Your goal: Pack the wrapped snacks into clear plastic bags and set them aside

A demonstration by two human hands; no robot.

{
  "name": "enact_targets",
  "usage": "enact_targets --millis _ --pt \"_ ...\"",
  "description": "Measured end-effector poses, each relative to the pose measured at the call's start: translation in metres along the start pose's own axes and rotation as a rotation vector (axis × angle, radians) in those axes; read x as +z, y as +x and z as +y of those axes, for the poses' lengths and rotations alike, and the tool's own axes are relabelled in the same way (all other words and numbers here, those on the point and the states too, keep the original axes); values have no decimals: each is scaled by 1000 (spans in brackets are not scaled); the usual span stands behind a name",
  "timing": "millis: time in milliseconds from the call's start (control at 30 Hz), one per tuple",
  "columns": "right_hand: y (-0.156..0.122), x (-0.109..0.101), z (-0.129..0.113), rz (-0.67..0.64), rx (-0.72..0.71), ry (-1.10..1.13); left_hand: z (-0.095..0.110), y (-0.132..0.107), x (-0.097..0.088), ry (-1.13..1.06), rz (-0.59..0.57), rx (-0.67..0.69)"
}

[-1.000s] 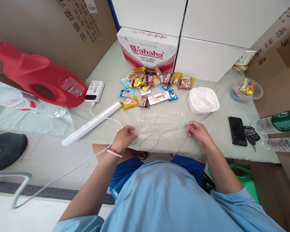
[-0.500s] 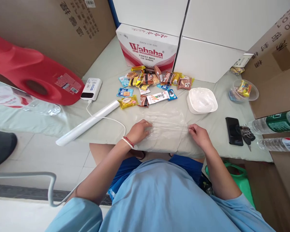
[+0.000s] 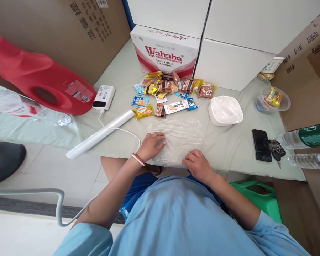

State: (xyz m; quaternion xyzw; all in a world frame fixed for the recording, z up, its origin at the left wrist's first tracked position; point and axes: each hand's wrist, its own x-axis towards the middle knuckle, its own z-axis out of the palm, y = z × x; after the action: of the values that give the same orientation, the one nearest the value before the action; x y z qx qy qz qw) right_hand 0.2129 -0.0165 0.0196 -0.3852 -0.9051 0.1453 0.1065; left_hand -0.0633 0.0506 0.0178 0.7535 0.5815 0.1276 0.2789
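The left hand's (image 3: 150, 146) fingers lie apart on the crumpled, clear plastic film (image 3: 177, 138), centre of the frame; the right hand's (image 3: 198, 164) curl at its lower right edge, whether pinching I cannot tell. The step seems to be smoothing it over the pale, cloth-covered table (image 3: 237, 145); the next move calls for light, even tension
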Motion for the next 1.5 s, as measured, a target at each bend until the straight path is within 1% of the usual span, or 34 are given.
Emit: enact_targets --millis 67,133,167,200,267,333,367,400,467,567,633,700,733,800,867,933,967,1033,1100,1133,1200,1267,1300,1333,1367,1433,1467,1500 --pt "-21 3 -1 -38 -112 73 3 -3 5 32 58 -72" --pt "-37 -2 -4 -78 -212 203 11 -4 14 48 118 -110" --pt "-41 -7 -5 -69 -226 280 16 -5 19 56 139 -111" --pt "-43 -13 -7 -32 -200 348 21 -4 25 66 156 -105" --pt "-36 -26 -5 106 -58 401 31 -1 36 93 173 -78" --pt "-20 -32 3 223 103 307 37 2 43 131 179 -29" --pt "-11 -31 10 240 166 224 38 4 45 155 181 -2" --pt "-4 -28 18 225 221 136 37 5 45 184 183 24" --pt "5 -18 37 136 321 -17 31 3 43 244 178 60" --pt "1 -8 64 17 415 -132 14 -7 36 312 170 38" --pt "-2 -14 75 -14 418 -158 2 -16 31 342 174 6" --pt "6 -31 80 -57 406 -165 -6 -23 28 362 178 -18" --pt "15 -40 81 -84 401 -167 -8 -25 28 368 180 -28" --pt "47 -57 82 -105 370 -180 -8 -26 28 373 183 -43" --pt "91 -65 84 -54 296 -202 -6 -25 28 374 187 -51" --pt "138 -63 90 8 210 -221 -5 -24 28 369 186 -45" --pt "160 -59 94 19 189 -232 -5 -23 28 364 185 -41" --pt "196 -52 102 -14 164 -250 -5 -23 27 352 185 -36" --pt "217 -52 109 -63 152 -263 -6 -24 27 340 184 -39" --pt "221 -55 111 -68 154 -265 -6 -24 27 334 184 -41" --pt "217 -67 110 -14 191 -239 -6 -25 27 321 186 -43" --pt "200 -83 104 61 217 -145 -5 -25 28 306 192 -37" --pt "188 -89 99 68 212 -63 -5 -25 28 298 195 -33" --pt "174 -92 93 37 193 41 -5 -25 27 291 195 -30" --pt "160 -93 87 -38 167 162 -5 -25 27 285 193 -29" --pt "133 -85 72 -233 139 368 -5 -25 27 279 187 -28" --pt "121 -79 65 -303 147 402 -5 -25 27 280 186 -27" --pt "113 -72 58 -338 163 377 -5 -26 28 282 187 -28"
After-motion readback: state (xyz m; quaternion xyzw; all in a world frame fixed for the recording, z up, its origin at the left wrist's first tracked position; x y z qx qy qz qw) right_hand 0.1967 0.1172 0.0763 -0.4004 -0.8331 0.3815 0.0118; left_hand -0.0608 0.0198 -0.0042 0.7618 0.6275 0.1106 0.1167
